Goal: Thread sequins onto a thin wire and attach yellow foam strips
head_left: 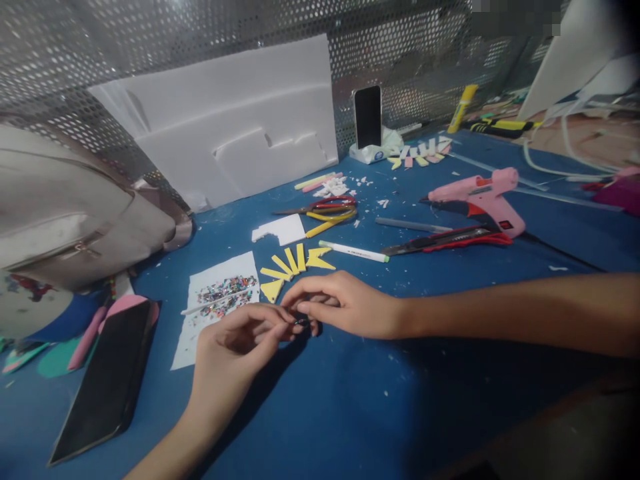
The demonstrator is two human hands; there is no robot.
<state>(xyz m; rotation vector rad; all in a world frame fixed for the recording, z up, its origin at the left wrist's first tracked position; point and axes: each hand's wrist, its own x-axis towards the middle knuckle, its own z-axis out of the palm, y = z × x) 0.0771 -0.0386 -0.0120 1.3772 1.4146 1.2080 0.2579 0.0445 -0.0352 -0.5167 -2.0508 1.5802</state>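
Fingertips of my left hand (237,347) and my right hand (350,305) meet low over the blue table, both pinched closed. Between them shows a small dark shiny piece (301,322); its kind is too small to make out, and fingers cover part of it. Just beyond the hands, yellow foam pieces (290,262) lie in a fan. To the left of them a white sheet (187,347) carries many coloured gems (227,293) with a thin white stick (217,303) across it. A white marker (355,252) with a green tip lies behind my right hand.
Scissors (333,208), a red cutter knife (450,239) and a pink glue gun (480,193) lie farther back. A dark tablet or phone (107,377) and a pale bag (75,207) are at left. A phone (368,117) stands upright by a white board (235,127).
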